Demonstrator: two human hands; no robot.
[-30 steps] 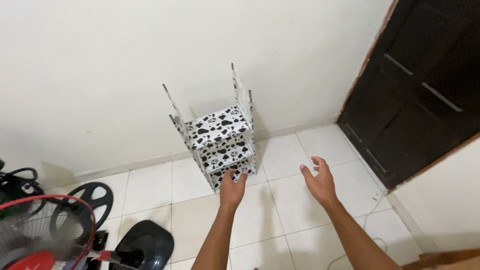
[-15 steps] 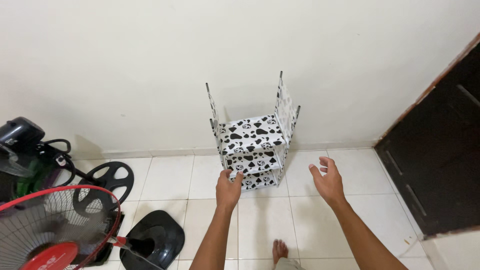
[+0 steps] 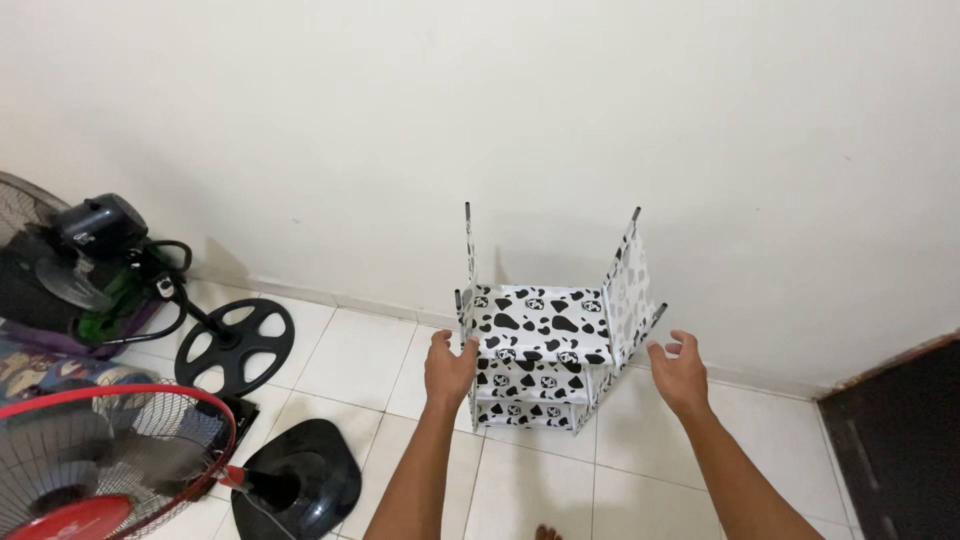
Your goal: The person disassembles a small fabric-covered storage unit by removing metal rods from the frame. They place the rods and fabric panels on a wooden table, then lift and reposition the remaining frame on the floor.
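A small rack with black-and-white cow-patterned fabric shelves and thin metal posts stands on the white tile floor against the wall. My left hand rests against its front left corner, fingers up on the post and the top shelf's edge. My right hand hovers with fingers spread just beside the front right post. I cannot tell whether it touches. Neither hand holds anything else.
A red-rimmed fan with a black round base lies at lower left. A black fan on a spoked base stands behind it. A dark door is at lower right. My toes show at the bottom edge.
Both hands have come up to the rack's top shelf, one on each side. The right hand moved in from the open floor. The view turned, leaving the door mostly out of frame.
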